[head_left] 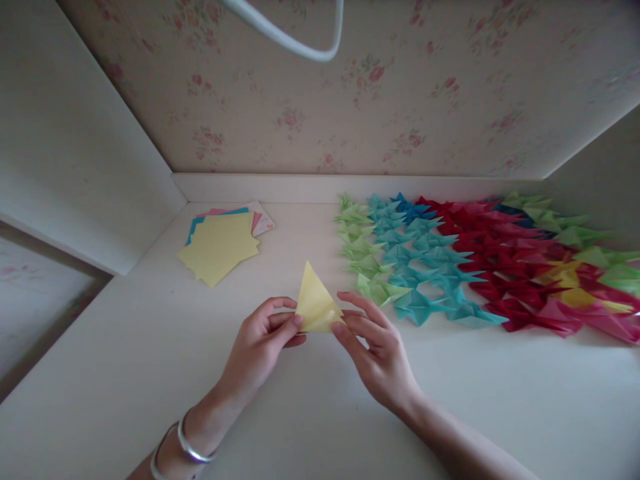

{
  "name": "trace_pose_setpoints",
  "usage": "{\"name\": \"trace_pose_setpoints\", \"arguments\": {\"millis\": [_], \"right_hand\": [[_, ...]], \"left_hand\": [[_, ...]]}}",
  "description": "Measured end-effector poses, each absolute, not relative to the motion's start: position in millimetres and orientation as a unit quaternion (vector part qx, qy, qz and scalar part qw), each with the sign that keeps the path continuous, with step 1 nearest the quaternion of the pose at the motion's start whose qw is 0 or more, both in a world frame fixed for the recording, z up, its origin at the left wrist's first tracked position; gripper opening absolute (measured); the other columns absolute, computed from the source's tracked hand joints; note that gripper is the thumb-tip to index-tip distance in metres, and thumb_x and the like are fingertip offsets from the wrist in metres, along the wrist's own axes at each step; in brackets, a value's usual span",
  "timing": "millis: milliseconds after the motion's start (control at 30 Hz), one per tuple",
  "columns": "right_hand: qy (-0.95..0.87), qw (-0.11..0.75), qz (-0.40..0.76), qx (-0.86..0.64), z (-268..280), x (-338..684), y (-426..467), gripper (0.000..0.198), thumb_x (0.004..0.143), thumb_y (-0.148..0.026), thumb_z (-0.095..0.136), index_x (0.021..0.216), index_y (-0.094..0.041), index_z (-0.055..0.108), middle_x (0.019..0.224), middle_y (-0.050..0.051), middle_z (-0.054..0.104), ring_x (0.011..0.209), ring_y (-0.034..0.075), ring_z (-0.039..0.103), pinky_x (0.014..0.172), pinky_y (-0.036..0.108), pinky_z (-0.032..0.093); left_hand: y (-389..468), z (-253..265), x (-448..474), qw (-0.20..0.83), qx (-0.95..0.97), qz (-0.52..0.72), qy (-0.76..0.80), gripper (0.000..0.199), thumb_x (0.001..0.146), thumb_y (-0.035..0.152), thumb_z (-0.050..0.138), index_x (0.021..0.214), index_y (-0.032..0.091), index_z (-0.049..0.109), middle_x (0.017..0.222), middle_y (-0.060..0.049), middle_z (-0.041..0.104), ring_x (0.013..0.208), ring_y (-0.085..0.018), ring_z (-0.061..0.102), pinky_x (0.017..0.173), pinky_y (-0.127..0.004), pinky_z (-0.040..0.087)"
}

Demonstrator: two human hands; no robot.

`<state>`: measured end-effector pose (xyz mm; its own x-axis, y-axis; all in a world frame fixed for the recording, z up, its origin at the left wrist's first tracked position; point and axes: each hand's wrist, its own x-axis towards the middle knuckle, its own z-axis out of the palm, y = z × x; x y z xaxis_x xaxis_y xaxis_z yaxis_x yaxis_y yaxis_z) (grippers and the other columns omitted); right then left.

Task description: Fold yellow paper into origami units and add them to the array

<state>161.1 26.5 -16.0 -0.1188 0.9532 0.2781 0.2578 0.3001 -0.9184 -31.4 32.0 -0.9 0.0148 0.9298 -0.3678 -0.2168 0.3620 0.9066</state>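
Observation:
A yellow sheet of origami paper (315,300), folded into a triangle, is held up over the white table with its point away from me. My left hand (270,328) pinches its left corner between thumb and fingers. At the right corner, my right hand (370,340) grips the paper with the thumb on top and the fingers behind. The layers at that corner look slightly apart. Parts of the fingers behind the paper are hidden.
Rows of folded paper cranes (415,247) in green, blue, red and yellow cover the table's right side. Back left lies a stack of square paper (220,247), yellow on top. A floral wall (300,113) rises behind, and a white cable (300,50) hangs above.

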Motion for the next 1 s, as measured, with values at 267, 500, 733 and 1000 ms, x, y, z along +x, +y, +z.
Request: {"name": "trace_pose_setpoints", "arguments": {"millis": [267, 500, 733, 1000], "right_hand": [[-0.560, 0.486, 0.454, -0.494, -17.9, 163.7, 30.2, 0.019, 0.089, -0.032, 0.066, 0.077, -0.020, 0.076, 0.122, 0.010, 0.065, 0.101, 0.024, 0.065, 0.071, 0.029, 0.050], [-0.513, 0.507, 0.503, -0.477, -18.2, 161.9, 32.6, 0.022, 0.087, -0.031, 0.067, 0.068, -0.020, 0.072, 0.105, 0.007, 0.069, 0.091, 0.020, 0.063, 0.072, 0.027, 0.047], [-0.502, 0.504, 0.502, -0.492, -18.6, 160.9, 31.6, 0.033, 0.085, -0.032, 0.070, 0.057, -0.018, 0.061, 0.090, 0.006, 0.073, 0.077, 0.017, 0.062, 0.064, 0.026, 0.044], [-0.403, 0.520, 0.595, -0.462, -19.2, 156.5, 33.2, 0.027, 0.077, -0.033, 0.079, 0.100, -0.025, 0.067, 0.086, 0.002, 0.077, 0.080, 0.018, 0.071, 0.071, 0.026, 0.054]], "left_hand": [[25.0, -0.7, -33.9, 0.568, 0.447, 0.435, 0.537, 0.027, 0.080, 0.034, 0.075, 0.102, 0.019, 0.078, 0.092, -0.004, 0.079, 0.079, -0.016, 0.072, 0.072, -0.022, 0.060], [24.0, -4.6, -36.3, 0.475, 0.550, 0.413, 0.549, 0.019, 0.083, 0.032, 0.073, 0.097, 0.022, 0.080, 0.090, -0.003, 0.080, 0.078, -0.016, 0.073, 0.071, -0.020, 0.057], [24.5, -9.5, -35.0, 0.507, 0.518, 0.421, 0.545, 0.037, 0.084, 0.034, 0.072, 0.118, 0.018, 0.071, 0.080, -0.001, 0.078, 0.072, -0.015, 0.070, 0.070, -0.022, 0.057], [26.6, -6.1, -34.2, 0.565, 0.502, 0.385, 0.530, 0.032, 0.086, 0.035, 0.070, 0.113, 0.018, 0.072, 0.086, -0.002, 0.077, 0.079, -0.015, 0.069, 0.073, -0.021, 0.054]]}}
